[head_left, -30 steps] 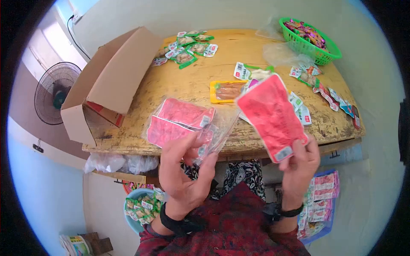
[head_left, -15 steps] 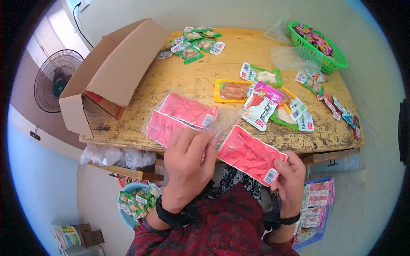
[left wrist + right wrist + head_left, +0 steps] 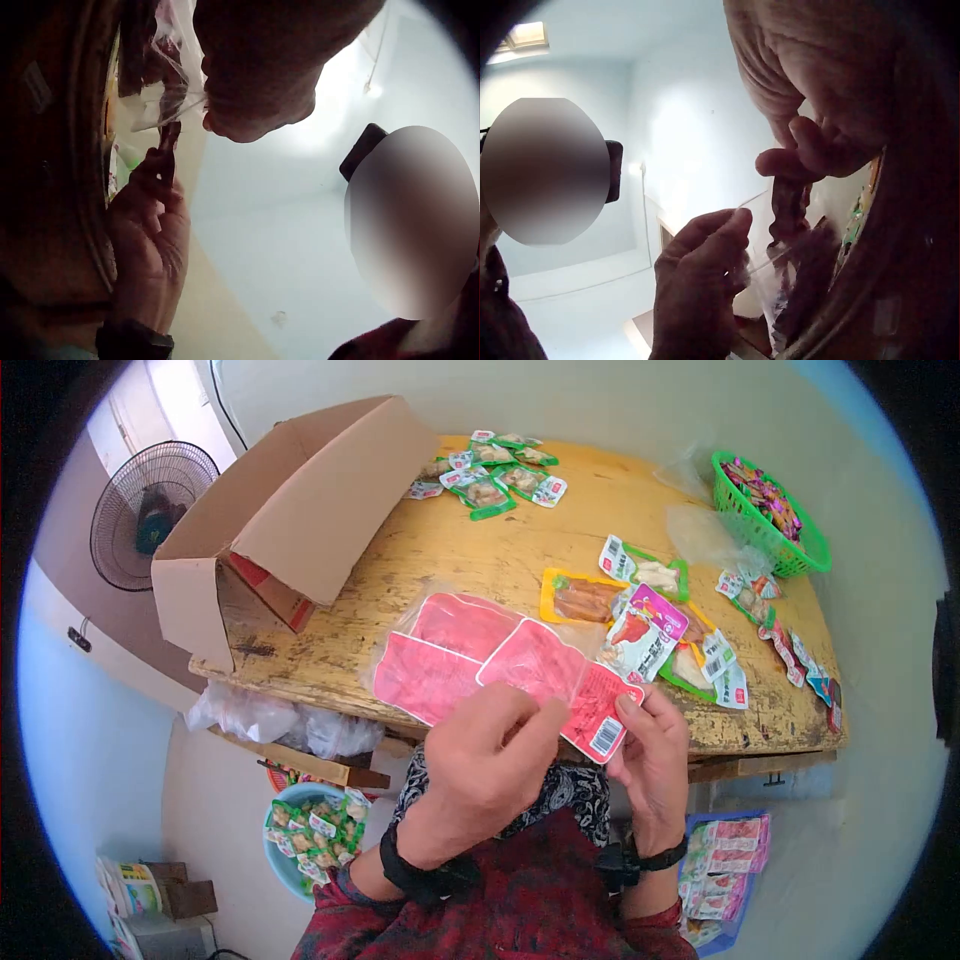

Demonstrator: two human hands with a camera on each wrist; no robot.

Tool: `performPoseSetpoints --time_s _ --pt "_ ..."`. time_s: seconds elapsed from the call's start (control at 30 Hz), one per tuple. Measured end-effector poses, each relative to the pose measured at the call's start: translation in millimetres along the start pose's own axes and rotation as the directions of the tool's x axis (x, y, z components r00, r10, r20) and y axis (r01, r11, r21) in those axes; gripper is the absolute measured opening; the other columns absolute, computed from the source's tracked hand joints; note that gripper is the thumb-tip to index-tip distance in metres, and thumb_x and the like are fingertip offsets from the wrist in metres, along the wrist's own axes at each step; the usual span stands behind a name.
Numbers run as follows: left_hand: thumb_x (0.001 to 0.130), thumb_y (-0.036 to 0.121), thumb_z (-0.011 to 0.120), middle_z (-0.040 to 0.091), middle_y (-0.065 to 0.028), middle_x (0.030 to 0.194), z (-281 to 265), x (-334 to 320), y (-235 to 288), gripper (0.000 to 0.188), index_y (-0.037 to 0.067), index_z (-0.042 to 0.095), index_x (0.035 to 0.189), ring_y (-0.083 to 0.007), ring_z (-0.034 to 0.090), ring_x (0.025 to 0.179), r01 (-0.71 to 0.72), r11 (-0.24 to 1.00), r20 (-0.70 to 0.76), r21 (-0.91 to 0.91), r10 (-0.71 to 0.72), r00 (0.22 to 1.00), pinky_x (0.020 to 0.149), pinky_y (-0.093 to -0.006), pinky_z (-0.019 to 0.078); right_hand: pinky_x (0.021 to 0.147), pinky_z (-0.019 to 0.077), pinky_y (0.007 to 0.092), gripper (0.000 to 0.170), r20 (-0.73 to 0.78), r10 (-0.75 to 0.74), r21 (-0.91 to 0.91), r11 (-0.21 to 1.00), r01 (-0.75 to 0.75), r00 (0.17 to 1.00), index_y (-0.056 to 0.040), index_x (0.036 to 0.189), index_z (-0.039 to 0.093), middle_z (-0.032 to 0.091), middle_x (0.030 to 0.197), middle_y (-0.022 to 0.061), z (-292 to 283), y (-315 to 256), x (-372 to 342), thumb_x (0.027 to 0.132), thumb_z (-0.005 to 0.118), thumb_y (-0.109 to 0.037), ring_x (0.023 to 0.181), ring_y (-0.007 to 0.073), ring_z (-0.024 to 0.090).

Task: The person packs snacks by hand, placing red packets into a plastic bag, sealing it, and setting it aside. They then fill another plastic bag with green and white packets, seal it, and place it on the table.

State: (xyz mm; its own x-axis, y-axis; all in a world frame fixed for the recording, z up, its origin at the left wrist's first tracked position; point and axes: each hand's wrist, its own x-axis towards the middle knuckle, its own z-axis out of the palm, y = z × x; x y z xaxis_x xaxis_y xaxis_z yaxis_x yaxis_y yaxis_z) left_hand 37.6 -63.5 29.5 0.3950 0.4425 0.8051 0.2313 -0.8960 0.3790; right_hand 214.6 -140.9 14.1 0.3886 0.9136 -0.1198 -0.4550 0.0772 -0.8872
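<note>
In the head view a clear bag with flat red packets [image 3: 450, 632] lies at the table's front edge. The left hand [image 3: 490, 765] pinches the bag's opening with curled fingers; the left wrist view shows that hand [image 3: 262, 75] from close by, with clear film at its fingers. Between thumb and fingers the right hand [image 3: 652, 755] grips the barcode end of another red packet [image 3: 598, 712], whose far part is inside the bag's mouth. The right wrist view has the right hand [image 3: 817, 90] on the packet's edge and the left hand [image 3: 701, 285] holding film.
A cardboard box [image 3: 310, 510] stands at the table's left. Green-edged packets [image 3: 480, 490] lie at the back, mixed packets [image 3: 645, 635] right of centre. A green basket [image 3: 765, 525] is at the back right. Below are a blue basin [image 3: 290, 860] and a blue crate [image 3: 740, 910].
The right hand has lowered the single red packet and moved it left, from above the table into the bag's mouth. The left hand has turned over and closed its fingers on the bag's edge.
</note>
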Motion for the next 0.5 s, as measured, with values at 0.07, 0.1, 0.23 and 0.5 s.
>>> performPoseSetpoints --time_s 0.07,0.1,0.23,0.5 --pt "0.070 -0.001 0.074 0.059 -0.0066 0.076 0.1 1.8 1.9 0.033 0.001 0.073 0.103 -0.0220 0.061 0.064 -0.017 1.000 0.012 -0.008 0.017 1.000 0.054 -0.0323 0.0489 0.037 0.0332 0.0195 0.018 0.021 -0.004 -0.048 0.999 0.005 1.000 -0.0011 0.108 0.065 0.068 0.075 0.0026 4.6 2.3 6.8 0.102 0.064 -0.018 0.047 0.0062 0.056" --pt "0.071 -0.002 0.075 0.060 -0.0070 0.077 1.3 1.8 2.1 0.031 0.001 0.073 0.102 -0.0221 0.061 0.063 -0.033 0.999 0.009 -0.032 0.034 0.999 0.053 -0.0323 0.0485 0.037 0.0317 0.0192 0.017 0.032 -0.004 -0.071 0.997 0.006 0.999 -0.0020 0.108 0.065 0.068 0.075 0.0020 7.7 3.1 10.0 0.102 0.064 -0.018 0.047 0.0055 0.056" --pt "0.072 -0.002 0.075 0.063 -0.0066 0.077 5.8 -0.9 4.8 0.030 0.003 0.075 0.101 -0.0215 0.062 0.062 -0.083 0.992 0.030 -0.098 0.087 0.996 0.050 -0.0325 0.0479 0.048 0.0408 0.0192 0.017 0.083 -0.092 -0.256 0.960 0.110 0.992 -0.0027 0.112 0.067 0.069 0.084 0.0008 25.8 13.3 25.1 0.098 0.070 -0.010 0.063 0.0043 0.059" --pt "0.074 0.005 0.080 0.064 -0.0055 0.083 0.2 -5.0 -16.4 0.030 0.004 0.074 0.104 -0.0221 0.063 0.069 -0.048 0.991 0.045 -0.125 0.054 0.998 0.057 -0.0349 0.0511 0.084 0.0592 0.0287 0.047 0.141 -0.078 -0.239 0.965 0.110 0.987 0.0039 0.136 0.058 0.072 0.117 0.0128 34.3 15.5 37.9 0.093 0.072 -0.007 0.101 0.0165 0.070"
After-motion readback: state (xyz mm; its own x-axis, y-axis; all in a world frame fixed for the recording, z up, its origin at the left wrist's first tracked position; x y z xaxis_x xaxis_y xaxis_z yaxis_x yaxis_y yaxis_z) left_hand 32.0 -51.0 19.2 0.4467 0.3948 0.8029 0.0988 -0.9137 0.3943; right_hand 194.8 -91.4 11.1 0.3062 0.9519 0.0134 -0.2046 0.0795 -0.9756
